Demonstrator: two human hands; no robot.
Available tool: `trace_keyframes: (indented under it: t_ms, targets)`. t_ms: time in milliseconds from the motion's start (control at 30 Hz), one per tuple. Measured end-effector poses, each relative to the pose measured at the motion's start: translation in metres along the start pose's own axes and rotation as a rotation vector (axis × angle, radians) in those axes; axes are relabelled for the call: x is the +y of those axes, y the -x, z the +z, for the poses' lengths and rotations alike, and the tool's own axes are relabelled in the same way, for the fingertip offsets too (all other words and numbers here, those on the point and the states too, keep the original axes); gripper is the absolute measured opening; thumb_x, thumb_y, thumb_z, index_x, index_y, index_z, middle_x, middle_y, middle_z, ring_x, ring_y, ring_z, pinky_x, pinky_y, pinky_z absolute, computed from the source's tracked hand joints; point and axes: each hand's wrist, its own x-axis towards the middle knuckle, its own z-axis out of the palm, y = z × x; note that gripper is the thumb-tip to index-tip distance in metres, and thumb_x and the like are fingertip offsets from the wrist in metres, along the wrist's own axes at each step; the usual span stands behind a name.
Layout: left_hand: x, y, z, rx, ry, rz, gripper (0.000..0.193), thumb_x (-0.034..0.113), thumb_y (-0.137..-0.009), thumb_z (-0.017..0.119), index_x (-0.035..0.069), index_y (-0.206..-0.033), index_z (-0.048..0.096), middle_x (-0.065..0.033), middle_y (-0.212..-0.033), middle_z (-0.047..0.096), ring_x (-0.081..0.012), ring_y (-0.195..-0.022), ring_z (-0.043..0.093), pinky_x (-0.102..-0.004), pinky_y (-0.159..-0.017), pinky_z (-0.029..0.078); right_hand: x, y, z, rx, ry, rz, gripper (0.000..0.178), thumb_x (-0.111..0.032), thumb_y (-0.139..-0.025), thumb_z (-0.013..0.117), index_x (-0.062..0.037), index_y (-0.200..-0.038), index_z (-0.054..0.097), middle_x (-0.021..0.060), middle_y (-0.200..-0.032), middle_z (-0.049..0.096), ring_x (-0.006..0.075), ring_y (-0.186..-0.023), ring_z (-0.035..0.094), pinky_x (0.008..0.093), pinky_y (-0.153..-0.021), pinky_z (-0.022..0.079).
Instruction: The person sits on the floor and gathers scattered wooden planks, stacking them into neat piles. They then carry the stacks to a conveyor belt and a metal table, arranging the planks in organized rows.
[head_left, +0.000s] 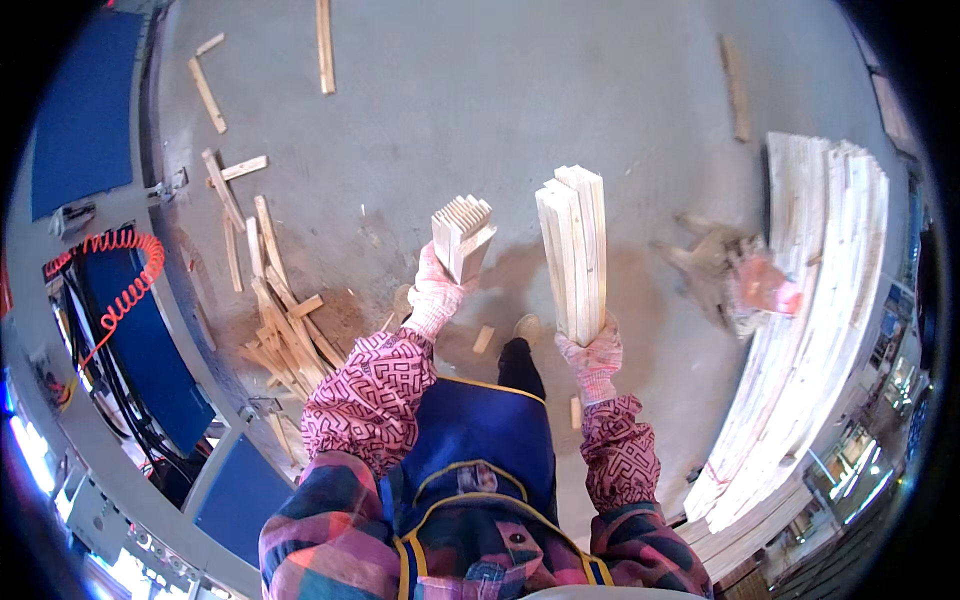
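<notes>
My left hand (436, 287), in a pale pink work glove, is closed round a short bundle of wood strips (463, 238), whose stepped ends face up. Further right, my right hand (594, 356), gloved the same way, grips the lower end of a longer bundle of wood strips (574, 250) that points away from me. The two bundles are apart, both held above the grey floor. Patterned pink sleeve covers reach over both forearms. How many strips each hand holds is hard to make out.
A heap of offcuts (283, 340) lies on the floor at left. Long pale boards (800, 330) are stacked at right, beside a blurred bag-like thing (765, 283). A red coiled hose (140, 262) hangs by a blue-panelled machine (150, 350). A loose board (734, 88) lies far right.
</notes>
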Motion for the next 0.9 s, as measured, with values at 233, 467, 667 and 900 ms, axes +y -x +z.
trace_keyframes:
  t_ms: [233,467,667,900]
  targets:
    - [0.061,0.166,0.189,-0.166,-0.514,0.566,0.049,0.031,-0.083,0.066,0.008,-0.125,0.053,-0.0113,-0.119,0.061,-0.0316,-0.109,0.058,-0.0522,-0.095,0.046,-0.133,0.007,-0.150,0.231,-0.105,-0.095,0.085,-0.031,-0.052,0.089,-0.0040,-0.124,0.052,0.0163,-0.112,0.060,0.0335,-0.104,0.060,0.0429,-0.092,0.048]
    - [0.109,0.202,0.329,-0.355,0.243,0.064,0.049,0.031,-0.088,0.063,0.001,-0.125,0.052,-0.0171,-0.123,0.059,-0.0385,-0.115,0.056,-0.0618,-0.100,0.042,-0.160,-0.062,-0.224,0.350,-0.236,-0.184,0.087,-0.028,-0.049,0.091,-0.0045,-0.122,0.049,0.0170,-0.107,0.061,0.0339,-0.100,0.061,0.0434,-0.091,0.049]
    - [0.161,0.160,0.419,-0.446,0.225,0.074,0.048,0.033,-0.087,0.064,-0.001,-0.120,0.056,-0.0189,-0.120,0.061,-0.0397,-0.112,0.056,-0.0614,-0.100,0.042,-0.200,-0.181,-0.274,0.320,-0.109,-0.342,0.084,-0.029,-0.052,0.089,-0.0021,-0.120,0.048,0.0191,-0.108,0.060,0.0349,-0.100,0.060,0.0438,-0.089,0.049]
    - [0.129,0.136,0.532,-0.476,0.028,0.593,0.042,0.033,-0.084,0.069,0.002,-0.112,0.062,-0.0161,-0.111,0.065,-0.0390,-0.105,0.060,-0.0646,-0.097,0.042,-0.255,-0.309,-0.341,0.251,-0.039,-0.429,0.086,-0.031,-0.056,0.088,-0.0049,-0.125,0.045,0.0176,-0.114,0.058,0.0352,-0.102,0.060,0.0442,-0.090,0.049]
